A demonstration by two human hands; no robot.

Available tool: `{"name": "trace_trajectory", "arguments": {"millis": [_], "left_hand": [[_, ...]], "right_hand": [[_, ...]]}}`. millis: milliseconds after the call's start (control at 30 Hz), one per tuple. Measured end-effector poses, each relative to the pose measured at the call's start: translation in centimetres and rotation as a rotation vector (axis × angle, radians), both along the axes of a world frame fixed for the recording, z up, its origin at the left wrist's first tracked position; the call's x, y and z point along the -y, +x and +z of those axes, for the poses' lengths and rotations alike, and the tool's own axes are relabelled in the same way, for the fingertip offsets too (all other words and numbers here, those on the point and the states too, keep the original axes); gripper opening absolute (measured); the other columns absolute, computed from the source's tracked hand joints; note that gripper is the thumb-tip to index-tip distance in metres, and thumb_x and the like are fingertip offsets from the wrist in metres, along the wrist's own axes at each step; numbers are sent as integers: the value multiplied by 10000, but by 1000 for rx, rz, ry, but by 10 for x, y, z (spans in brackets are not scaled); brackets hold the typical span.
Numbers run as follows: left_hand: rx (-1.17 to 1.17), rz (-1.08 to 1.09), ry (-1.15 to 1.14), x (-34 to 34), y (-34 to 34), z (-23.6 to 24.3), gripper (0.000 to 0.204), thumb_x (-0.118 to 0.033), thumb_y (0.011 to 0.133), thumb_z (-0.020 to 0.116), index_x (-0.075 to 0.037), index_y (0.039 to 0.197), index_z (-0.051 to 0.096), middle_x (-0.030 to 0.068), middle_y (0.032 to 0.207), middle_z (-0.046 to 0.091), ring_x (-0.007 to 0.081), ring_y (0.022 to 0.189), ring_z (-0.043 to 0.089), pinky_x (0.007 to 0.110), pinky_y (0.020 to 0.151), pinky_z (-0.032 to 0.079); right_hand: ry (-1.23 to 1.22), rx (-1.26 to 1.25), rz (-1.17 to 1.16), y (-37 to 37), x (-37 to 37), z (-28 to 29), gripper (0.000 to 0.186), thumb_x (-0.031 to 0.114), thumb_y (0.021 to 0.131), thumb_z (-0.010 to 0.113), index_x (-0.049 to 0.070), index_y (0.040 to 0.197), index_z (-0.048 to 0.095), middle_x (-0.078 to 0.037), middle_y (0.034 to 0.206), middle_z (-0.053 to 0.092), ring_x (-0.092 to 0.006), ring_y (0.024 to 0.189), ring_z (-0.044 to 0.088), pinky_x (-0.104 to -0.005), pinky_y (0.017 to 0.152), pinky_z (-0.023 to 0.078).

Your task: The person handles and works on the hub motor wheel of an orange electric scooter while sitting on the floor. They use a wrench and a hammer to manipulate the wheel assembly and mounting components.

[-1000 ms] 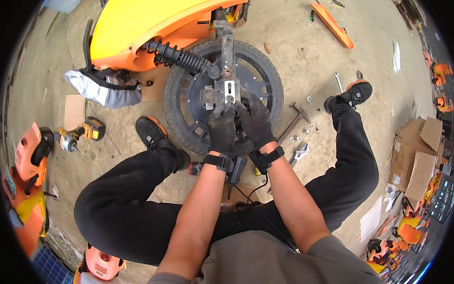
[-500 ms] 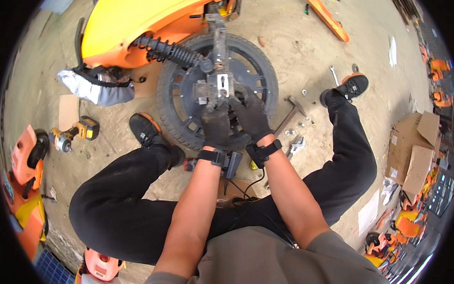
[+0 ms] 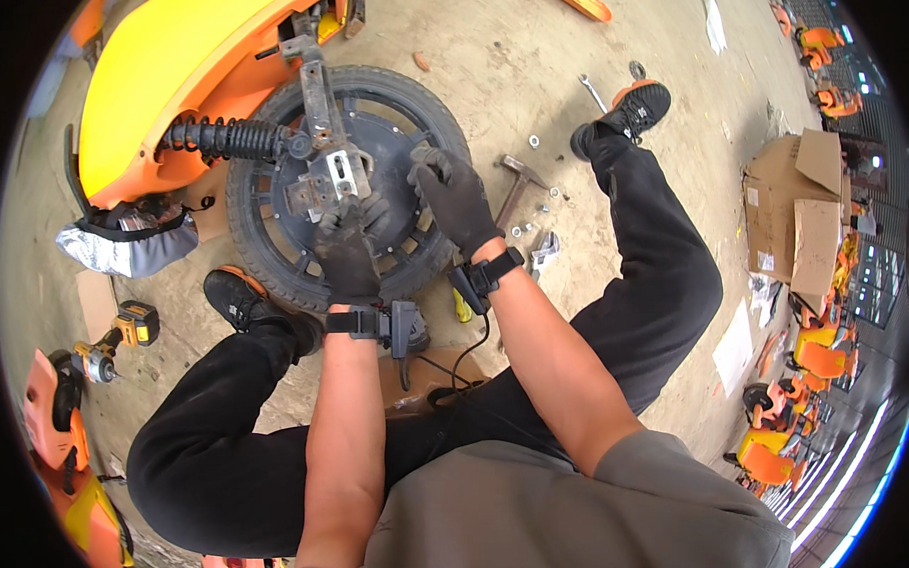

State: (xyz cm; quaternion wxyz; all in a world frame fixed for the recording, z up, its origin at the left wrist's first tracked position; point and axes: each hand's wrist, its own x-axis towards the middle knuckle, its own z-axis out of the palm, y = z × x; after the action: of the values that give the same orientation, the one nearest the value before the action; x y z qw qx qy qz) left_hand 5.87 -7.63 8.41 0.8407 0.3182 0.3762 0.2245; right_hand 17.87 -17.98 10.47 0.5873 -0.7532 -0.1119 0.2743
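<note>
A black-tyred scooter wheel (image 3: 447,131) lies in front of me, its swingarm (image 3: 320,103) running across the dark hub. At the swingarm's end a bright slotted metal plate (image 3: 340,171) sits over the axle area. My left hand (image 3: 348,256), in a dark glove, has its fingers bent against the lower end of that plate; what they grip there is hidden. Over the right side of the wheel, apart from the plate, is my gloved right hand (image 3: 460,202). Its fingers are curled together, and anything between them is too small to make out.
A shock absorber (image 3: 224,139) joins the wheel to the yellow-orange body (image 3: 157,74). Right of the wheel lie a hammer (image 3: 519,187), several nuts, an adjustable wrench (image 3: 544,251) and a spanner (image 3: 593,93). A cordless impact driver (image 3: 116,341) lies left; a cardboard box (image 3: 792,207) stands right.
My right hand has come away from the plate toward the right, fingers curled. My left hand stays by the plate. The whole view has shifted, so the wheel appears further left.
</note>
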Motion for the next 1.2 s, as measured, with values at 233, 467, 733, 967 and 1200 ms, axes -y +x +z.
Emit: {"name": "trace_trajectory", "arguments": {"millis": [233,467,733,967,1200], "left_hand": [[-49,44,-10,4,6,11,235,-99,912,539,50,1094,548,141,1012,645,246,883,662,370,770,546],[-91,57,19,2,3,-1,215,-96,903,552,34,1074,553,143,1011,642,237,891,651,364,764,542],[-32,47,-31,5,6,-2,228,-80,894,576,33,1087,532,157,992,640,244,837,664,344,730,556],[-105,36,21,1,3,9,266,-123,941,517,54,1139,505,234,1080,608,295,959,638,385,822,534],[-124,10,42,4,5,12,249,-136,941,522,55,1100,542,214,1057,621,283,928,647,379,798,543]], "right_hand": [[-86,96,-291,18,31,-44,197,135,875,549,-11,975,634,-74,788,664,-118,685,596,-260,642,473],[-191,219,-467,38,58,-77,212,164,855,522,-9,822,641,-107,711,652,-158,631,601,-294,600,472],[-1608,1015,191,128,205,-156,172,193,812,527,140,748,678,-87,805,675,-208,795,637,-320,721,462],[-938,21,-637,126,244,-167,254,104,768,628,151,1015,667,-137,1041,653,-275,892,634,-373,751,495],[-1325,324,-182,131,263,-191,159,189,783,593,105,890,674,-145,937,671,-345,884,637,-422,758,503]]}}
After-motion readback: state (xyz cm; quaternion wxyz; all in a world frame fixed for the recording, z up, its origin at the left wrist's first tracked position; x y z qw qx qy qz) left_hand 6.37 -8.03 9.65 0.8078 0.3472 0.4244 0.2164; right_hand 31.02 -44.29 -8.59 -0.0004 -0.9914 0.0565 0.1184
